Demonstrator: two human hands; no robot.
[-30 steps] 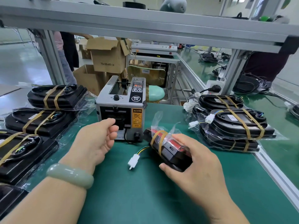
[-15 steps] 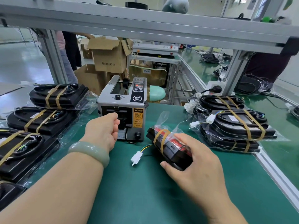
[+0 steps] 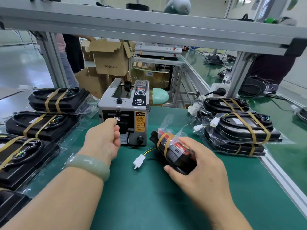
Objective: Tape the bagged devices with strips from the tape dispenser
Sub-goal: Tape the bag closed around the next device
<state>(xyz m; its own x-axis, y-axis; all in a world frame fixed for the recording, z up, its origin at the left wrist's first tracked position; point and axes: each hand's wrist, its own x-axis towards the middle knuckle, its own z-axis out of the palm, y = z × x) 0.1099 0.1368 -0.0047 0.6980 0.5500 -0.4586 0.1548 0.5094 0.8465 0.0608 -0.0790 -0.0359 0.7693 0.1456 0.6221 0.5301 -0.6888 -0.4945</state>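
A grey tape dispenser point(image 3: 123, 112) stands mid-table on the green mat. My left hand point(image 3: 104, 138) is at its front outlet, fingertips pinching the end of a tape strip point(image 3: 117, 118) that sticks out there. My right hand point(image 3: 196, 161) grips a black and red bagged device point(image 3: 171, 146) lying on the mat just right of the dispenser. One tan tape band wraps the device's far end. Its white connector point(image 3: 139, 161) on thin wires lies on the mat.
Taped bagged devices lie in a row on the left point(image 3: 41, 125) and in a stack on the right point(image 3: 239, 128). An aluminium frame beam point(image 3: 149, 29) crosses overhead. The table's metal edge point(image 3: 282, 180) runs along the right. Cardboard boxes point(image 3: 109, 58) stand behind.
My left hand moved forward from the mat to the dispenser's outlet and took hold of the strip end. My right hand kept its hold on the device.
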